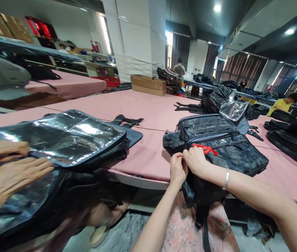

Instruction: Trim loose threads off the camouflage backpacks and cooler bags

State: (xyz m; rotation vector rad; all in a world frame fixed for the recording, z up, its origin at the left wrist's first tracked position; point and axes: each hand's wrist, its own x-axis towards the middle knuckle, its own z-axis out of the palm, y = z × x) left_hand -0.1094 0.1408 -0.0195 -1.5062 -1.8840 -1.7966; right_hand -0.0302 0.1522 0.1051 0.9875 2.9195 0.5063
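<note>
A dark camouflage backpack lies on the pink-covered table, its near end hanging over the front edge. My left hand is at that end, fingers bent and pinched on the backpack's edge. Right beside it, my right hand is closed, its fingertips meeting the left ones at the same spot. A bright red thing with loose, loop-like ends sticks out past my right hand over the backpack; its kind is unclear. What lies between my fingertips is hidden. A black strap dangles below.
At left, a co-worker's hands rest on another bag with a shiny clear panel. More dark bags lie behind and to the right. A cardboard box stands at the back, near a white pillar. Other people are farther off.
</note>
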